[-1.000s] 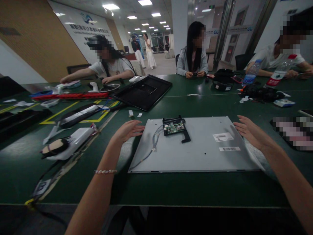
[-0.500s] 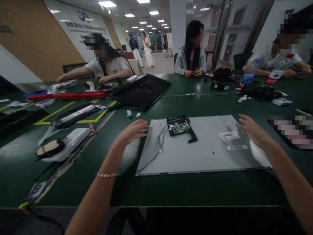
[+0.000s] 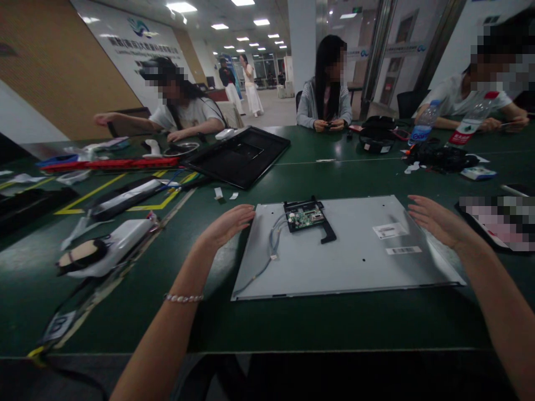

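A flat silver-grey display panel [image 3: 346, 267] lies on the green table, its metal back facing up. Near its far edge sits a green circuit board [image 3: 307, 218] in a black bracket [image 3: 329, 234], from which thin grey-blue wires [image 3: 273, 245] run down to the near left corner. My left hand [image 3: 229, 225] is beside the panel's far left side, fingers stretched out and close to the edge. On the opposite side my right hand [image 3: 437, 223] has its fingers extended along the right edge. Whether either hand touches the panel I cannot tell.
A black monitor housing [image 3: 246, 156] lies beyond my left hand. A white device [image 3: 121, 245] with a strap sits left, near a red bar [image 3: 112, 164]. Bottles [image 3: 470, 125], a black bag [image 3: 438, 157] and a phone-like slab [image 3: 497, 223] are right. Several people sit across the table.
My hands and the panel hold nearly the same places; the left fingers are slightly closer together. The person at the far left has raised an arm. The view has shifted slightly.
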Available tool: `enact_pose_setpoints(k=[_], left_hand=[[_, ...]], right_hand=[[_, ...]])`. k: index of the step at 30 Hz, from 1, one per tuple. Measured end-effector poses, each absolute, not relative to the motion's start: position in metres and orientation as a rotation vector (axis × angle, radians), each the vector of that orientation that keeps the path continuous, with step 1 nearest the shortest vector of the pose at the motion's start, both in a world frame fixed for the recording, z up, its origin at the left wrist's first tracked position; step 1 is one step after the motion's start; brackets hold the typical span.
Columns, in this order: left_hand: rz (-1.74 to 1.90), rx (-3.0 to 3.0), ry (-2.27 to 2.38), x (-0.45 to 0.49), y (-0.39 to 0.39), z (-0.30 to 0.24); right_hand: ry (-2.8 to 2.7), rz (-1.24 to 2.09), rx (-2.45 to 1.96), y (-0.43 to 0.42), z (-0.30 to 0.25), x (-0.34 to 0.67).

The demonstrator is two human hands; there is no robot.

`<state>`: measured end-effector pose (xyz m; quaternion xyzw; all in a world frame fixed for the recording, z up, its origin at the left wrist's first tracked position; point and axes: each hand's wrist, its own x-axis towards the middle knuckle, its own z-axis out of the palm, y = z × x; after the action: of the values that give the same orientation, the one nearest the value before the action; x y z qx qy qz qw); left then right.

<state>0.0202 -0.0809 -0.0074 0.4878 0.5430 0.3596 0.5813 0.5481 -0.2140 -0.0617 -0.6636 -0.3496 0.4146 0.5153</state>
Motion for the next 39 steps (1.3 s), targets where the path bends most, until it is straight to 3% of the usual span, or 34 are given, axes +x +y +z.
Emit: enact_pose_setpoints(k=[13, 23, 28, 33, 39], left_hand=[[1.048, 0.86, 1.239, 0.063, -0.1, -0.004], [0.811, 1.576, 1.414, 0.081, -0.111, -0.013], [0.651, 2.013, 1.158, 0.107, -0.113, -0.012], [0.487, 2.144, 0.949, 0.118, -0.098, -0.019], [0.53, 2.159, 0.881, 0.126, -0.096, -0.024]], right_hand=[[-0.727, 0.877, -1.63, -0.215, -0.057, 0.541], [-0.907, 0.762, -1.778, -0.213, -0.061, 0.544], [-1.055, 0.645, -1.914, -0.21, -0.069, 0.543], [-1.236, 0.533, -1.992, -0.21, -0.068, 0.539], [-1.324, 0.503, -1.993, -0.211, -0.063, 0.533]])
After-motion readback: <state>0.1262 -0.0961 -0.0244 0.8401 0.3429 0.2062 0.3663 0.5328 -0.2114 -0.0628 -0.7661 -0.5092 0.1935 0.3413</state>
